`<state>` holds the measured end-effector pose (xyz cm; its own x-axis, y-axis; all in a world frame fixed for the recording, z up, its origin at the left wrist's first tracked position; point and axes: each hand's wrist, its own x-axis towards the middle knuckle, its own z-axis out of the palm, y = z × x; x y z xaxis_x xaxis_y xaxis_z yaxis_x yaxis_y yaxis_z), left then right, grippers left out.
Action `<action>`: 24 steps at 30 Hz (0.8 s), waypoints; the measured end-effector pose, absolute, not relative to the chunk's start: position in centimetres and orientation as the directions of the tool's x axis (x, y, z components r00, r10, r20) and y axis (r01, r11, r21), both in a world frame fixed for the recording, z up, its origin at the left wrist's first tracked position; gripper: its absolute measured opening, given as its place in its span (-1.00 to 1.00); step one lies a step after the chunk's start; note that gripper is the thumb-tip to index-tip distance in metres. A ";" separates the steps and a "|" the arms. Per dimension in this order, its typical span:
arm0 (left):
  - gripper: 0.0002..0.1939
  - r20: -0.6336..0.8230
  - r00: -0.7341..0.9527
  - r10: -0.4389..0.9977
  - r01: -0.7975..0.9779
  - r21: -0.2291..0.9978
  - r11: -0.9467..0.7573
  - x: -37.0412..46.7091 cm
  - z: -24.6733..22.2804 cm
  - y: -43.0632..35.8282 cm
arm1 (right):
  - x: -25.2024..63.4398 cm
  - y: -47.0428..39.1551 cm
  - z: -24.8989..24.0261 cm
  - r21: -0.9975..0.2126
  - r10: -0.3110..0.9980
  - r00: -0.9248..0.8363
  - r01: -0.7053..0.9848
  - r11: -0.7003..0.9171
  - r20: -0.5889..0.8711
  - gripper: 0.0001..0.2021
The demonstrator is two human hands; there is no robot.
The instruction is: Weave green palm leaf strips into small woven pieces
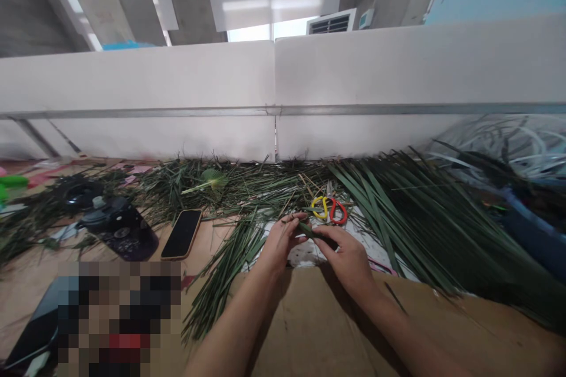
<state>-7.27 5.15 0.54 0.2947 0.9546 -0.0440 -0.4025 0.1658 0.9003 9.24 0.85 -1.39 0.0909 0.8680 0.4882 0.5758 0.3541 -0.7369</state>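
Note:
Between my two hands is a short green piece of palm leaf, which looks folded or woven; its details are too small to make out. My left hand pinches its left end with the fingertips. From the other side, my right hand grips the leaf between thumb and fingers. Just beyond my hands lies a pair of scissors with one yellow and one red handle, blades pointing away. Left of my left forearm, a bundle of cut leaf strips runs toward me.
A large fan of dark green palm leaves spreads on the right. Brown cardboard lies under my forearms. Leftward are a phone and a dark bottle. Leaf scraps line the white partition. Clear plastic strips sit far right.

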 end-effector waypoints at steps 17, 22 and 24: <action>-0.50 -0.086 0.330 0.940 -0.372 0.904 0.213 -7.0 0.1 5.3 | 9.4 1.0 -1.3 -0.794 0.879 0.140 0.510 0.331 0.457 -0.84; -0.45 -0.185 0.347 0.920 -0.367 0.876 0.314 -7.3 0.9 5.7 | 9.4 1.6 -1.5 -0.922 0.918 0.225 0.290 0.256 0.326 -0.75; -0.50 -0.223 0.325 0.919 -0.365 0.867 0.339 -7.4 1.1 5.9 | 9.5 1.8 -1.7 -0.950 0.929 0.248 0.219 0.223 0.276 -0.73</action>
